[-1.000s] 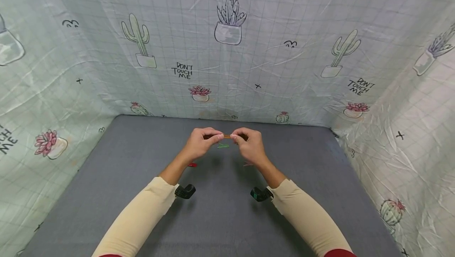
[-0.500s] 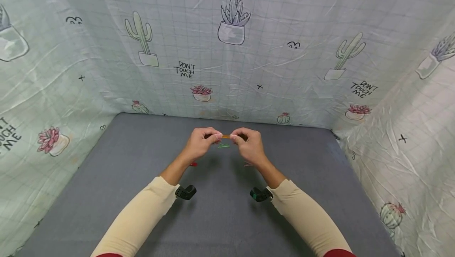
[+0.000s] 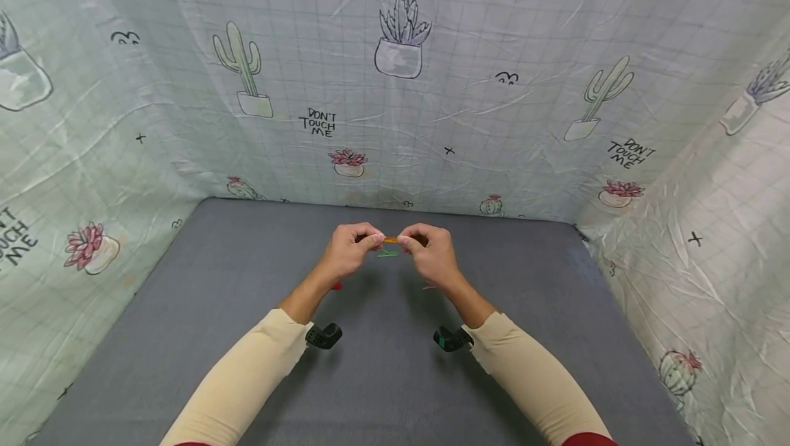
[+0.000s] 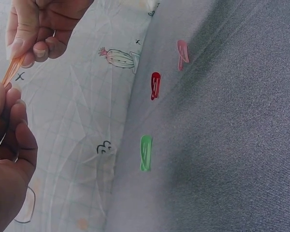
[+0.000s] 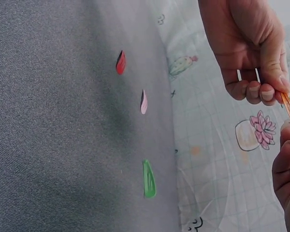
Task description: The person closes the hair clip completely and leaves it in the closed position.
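An orange snap hair clip [image 3: 391,240] is stretched between my two hands, above the far middle part of the table. My left hand [image 3: 347,250] pinches one end with thumb and fingers. The other end is pinched by my right hand [image 3: 435,254]. Fingertips cover both ends of the clip; its slim middle shows in the left wrist view. On the cloth below lie three more snap clips: a green clip [image 4: 145,153], a red clip [image 4: 155,86] and a pink clip [image 4: 182,52]. The pink one's parts look spread apart in the left wrist view.
A grey cloth-covered table [image 3: 382,377] spreads under both arms. Behind it and along its sides hangs a pale curtain [image 3: 457,110] printed with cacti and lettering. A black wrist camera [image 3: 324,336] sits on the left wrist, another black camera [image 3: 452,339] on the right.
Both hands stay almost in place, shifting very slightly left and toward me. Slightly more of the orange hair clip shows between the fingertips. The clips on the table have not moved.
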`<act>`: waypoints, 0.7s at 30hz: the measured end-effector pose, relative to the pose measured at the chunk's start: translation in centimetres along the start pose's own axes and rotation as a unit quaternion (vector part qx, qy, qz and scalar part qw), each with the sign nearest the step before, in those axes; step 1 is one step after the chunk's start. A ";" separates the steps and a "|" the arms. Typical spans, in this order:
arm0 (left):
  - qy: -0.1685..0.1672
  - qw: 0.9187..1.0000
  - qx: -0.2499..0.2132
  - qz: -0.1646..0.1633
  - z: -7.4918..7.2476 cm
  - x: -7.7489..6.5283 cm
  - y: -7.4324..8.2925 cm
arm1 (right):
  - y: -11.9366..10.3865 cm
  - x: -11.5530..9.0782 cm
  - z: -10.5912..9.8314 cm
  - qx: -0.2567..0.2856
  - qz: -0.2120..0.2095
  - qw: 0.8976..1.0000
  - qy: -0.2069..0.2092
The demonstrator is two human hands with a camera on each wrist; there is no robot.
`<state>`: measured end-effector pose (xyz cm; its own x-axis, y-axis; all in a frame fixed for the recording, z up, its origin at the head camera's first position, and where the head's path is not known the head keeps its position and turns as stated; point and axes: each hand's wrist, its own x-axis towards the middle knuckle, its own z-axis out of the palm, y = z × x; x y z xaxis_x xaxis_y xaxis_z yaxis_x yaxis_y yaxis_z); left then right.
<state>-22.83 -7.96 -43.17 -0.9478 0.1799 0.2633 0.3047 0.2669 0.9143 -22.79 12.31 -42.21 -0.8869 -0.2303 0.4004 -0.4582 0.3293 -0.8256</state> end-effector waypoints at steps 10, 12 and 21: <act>-0.006 1.000 -0.001 -0.006 -0.2 0.1 -0.1 | -0.2 0.1 0.0 0.005 0.012 1.000 -0.006; -0.007 1.000 -0.003 -0.005 -0.3 0.1 0.0 | -0.3 0.2 0.0 0.009 0.014 1.000 -0.008; -0.013 1.000 -0.009 -0.004 -0.2 -0.2 0.2 | -0.7 -0.1 -0.1 0.024 0.032 0.999 -0.017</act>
<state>-22.60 -8.16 -42.93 -0.9472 0.2027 0.2484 0.2954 0.2508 0.9218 -22.43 12.16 -41.63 -0.9116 -0.2415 0.3327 -0.3962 0.2998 -0.8679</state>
